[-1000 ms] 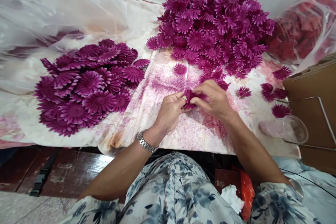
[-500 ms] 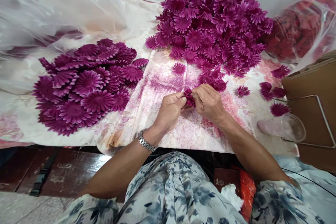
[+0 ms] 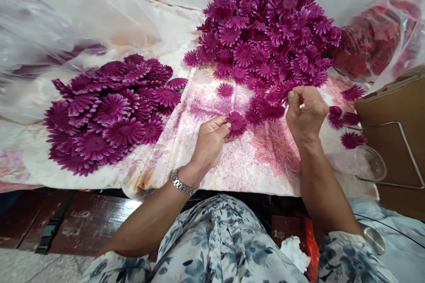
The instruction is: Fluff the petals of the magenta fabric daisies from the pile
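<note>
The left hand (image 3: pixel 211 139) alone now pinches the purple flower (image 3: pixel 237 124); the right hand (image 3: pixel 307 108) has moved to its two o'clock, at the heap (image 3: pixel 265 35), whether gripping I can't tell, so two-handed work seems paused

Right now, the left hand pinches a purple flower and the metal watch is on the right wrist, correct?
Not quite: the head view shows the metal watch on the left wrist. The left hand does pinch a purple flower.

Likely a workshop: heaped magenta flower pieces (image 3: pixel 268 42)
</note>
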The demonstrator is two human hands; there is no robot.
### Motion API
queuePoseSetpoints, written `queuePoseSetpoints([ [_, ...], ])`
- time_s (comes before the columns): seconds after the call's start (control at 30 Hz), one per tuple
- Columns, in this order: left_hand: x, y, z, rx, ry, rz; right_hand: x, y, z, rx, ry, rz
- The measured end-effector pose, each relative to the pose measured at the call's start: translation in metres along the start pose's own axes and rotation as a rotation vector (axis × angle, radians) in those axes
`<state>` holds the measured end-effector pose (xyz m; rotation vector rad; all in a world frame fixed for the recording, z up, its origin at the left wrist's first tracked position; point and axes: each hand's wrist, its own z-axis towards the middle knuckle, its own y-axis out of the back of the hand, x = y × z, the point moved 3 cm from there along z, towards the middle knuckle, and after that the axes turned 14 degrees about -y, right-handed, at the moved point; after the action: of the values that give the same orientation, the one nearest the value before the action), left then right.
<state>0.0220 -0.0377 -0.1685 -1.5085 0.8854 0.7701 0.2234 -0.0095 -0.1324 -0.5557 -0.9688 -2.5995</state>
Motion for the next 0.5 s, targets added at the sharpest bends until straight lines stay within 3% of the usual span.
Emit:
queuePoseSetpoints([
  [0.13, 0.001, 0.000, 0.001, 0.018, 0.020, -0.011, 0.003, -0.003, -0.003, 0.223, -0.138, 0.196],
  [0.23, 0.001, 0.000, 0.001, 0.005, 0.001, -0.042, 0.017, -0.005, -0.010, 0.351, -0.148, 0.304],
  [0.33, 0.002, -0.001, 0.000, 0.006, 0.014, -0.062, 0.033, -0.007, -0.017, 0.407, -0.030, 0.333],
  [0.5, 0.007, -0.003, 0.000, 0.108, 0.063, -0.125, 0.053, -0.013, -0.031, 0.394, 0.304, 0.292],
])
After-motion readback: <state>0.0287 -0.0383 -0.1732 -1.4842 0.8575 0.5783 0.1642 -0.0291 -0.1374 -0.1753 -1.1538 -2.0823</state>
